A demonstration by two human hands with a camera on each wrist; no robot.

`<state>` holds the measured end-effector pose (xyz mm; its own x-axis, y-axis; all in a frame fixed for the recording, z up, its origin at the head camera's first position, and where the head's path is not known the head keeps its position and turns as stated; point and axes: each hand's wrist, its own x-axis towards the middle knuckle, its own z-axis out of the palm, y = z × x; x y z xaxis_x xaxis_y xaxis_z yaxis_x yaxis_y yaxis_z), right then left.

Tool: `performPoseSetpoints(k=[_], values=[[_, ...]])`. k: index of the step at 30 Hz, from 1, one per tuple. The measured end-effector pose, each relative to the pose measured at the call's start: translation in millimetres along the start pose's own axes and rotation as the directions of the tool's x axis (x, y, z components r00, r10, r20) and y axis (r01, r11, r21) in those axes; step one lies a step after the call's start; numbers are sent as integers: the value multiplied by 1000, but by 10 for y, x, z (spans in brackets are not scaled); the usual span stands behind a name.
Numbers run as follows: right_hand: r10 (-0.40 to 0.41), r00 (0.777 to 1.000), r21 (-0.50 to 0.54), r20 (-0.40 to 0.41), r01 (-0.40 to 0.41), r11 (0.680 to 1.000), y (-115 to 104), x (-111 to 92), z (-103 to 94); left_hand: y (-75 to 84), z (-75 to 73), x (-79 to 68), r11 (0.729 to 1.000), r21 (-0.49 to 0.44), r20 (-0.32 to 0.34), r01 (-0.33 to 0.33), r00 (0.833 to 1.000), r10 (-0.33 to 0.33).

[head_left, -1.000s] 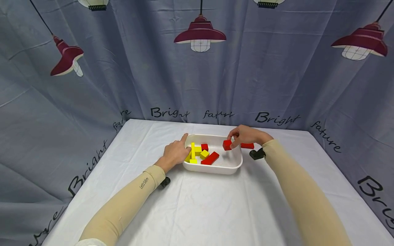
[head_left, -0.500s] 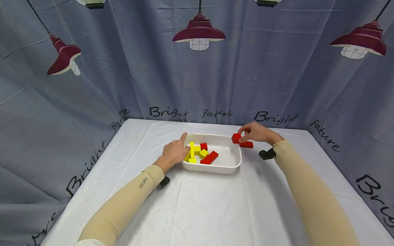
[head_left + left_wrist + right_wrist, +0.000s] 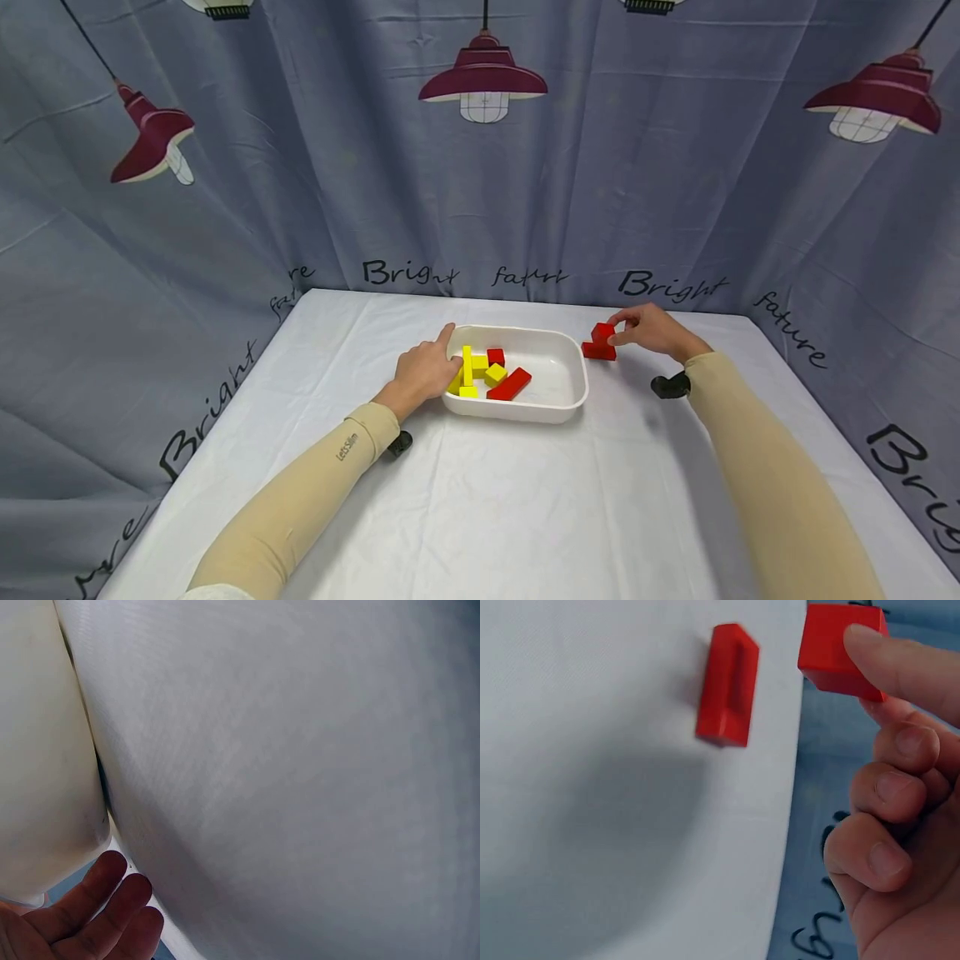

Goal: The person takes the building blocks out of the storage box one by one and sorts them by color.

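My right hand [image 3: 651, 327] pinches a red cube block [image 3: 602, 332] between thumb and fingers, beyond the right end of a white tray [image 3: 551, 412]. In the right wrist view the cube appears apart from a long red block [image 3: 727, 686] lying on the white cloth below. At the tray's left end my left hand [image 3: 423, 372] holds the wall, thumb over the inside and index finger along the rim. The left wrist view shows several of its fingertips [image 3: 129, 894] beside the tray's outer side.
Inside the tray, several yellow blocks [image 3: 468, 367] cluster at the left, with a small red block [image 3: 496, 357] and a long red block [image 3: 510, 385] beside them. A white cloth [image 3: 510, 508] covers the table. Behind hangs a grey-blue printed curtain [image 3: 480, 192].
My right hand has carried the red cube from over the tray's right part to the right, past the rim and above the long red block outside. My left hand stays at the tray.
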<state>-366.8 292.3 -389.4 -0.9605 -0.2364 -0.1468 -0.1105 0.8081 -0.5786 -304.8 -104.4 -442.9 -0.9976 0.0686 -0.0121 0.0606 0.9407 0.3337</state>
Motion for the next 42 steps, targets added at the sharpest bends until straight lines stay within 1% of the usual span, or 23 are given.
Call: performPoseSetpoints(k=[4,12,16,19,24,29,31,42], values=[[33,999,1,-15,-33,999,97,-15,9,-7,2,2,1000,-4,2,-1,1000,1],[69,997,15,-46,-68,998,287,13,42,-5,-7,5,1000,-5,7,0,1000,0],[87,994,-1,-72,-88,996,371,6,47,2,2,-11,1000,-7,7,-2,1000,2],[98,991,-13,-91,-99,995,402,-6,48,1,12,-18,1000,-8,2,-2,1000,2],[111,990,-17,-88,-113,993,451,-27,53,-7,17,-18,1000,-1,6,-1,1000,1],[102,989,-22,-110,-105,994,494,-29,62,-15,-14,1,1000,-2,-6,-10,1000,10],[105,988,-21,-111,-108,994,509,-24,66,-20,-23,2,1000,0,-3,-7,1000,7],[148,987,-18,-66,-149,989,551,-34,129,-10,-8,-10,1000,-5,6,-12,1000,12]])
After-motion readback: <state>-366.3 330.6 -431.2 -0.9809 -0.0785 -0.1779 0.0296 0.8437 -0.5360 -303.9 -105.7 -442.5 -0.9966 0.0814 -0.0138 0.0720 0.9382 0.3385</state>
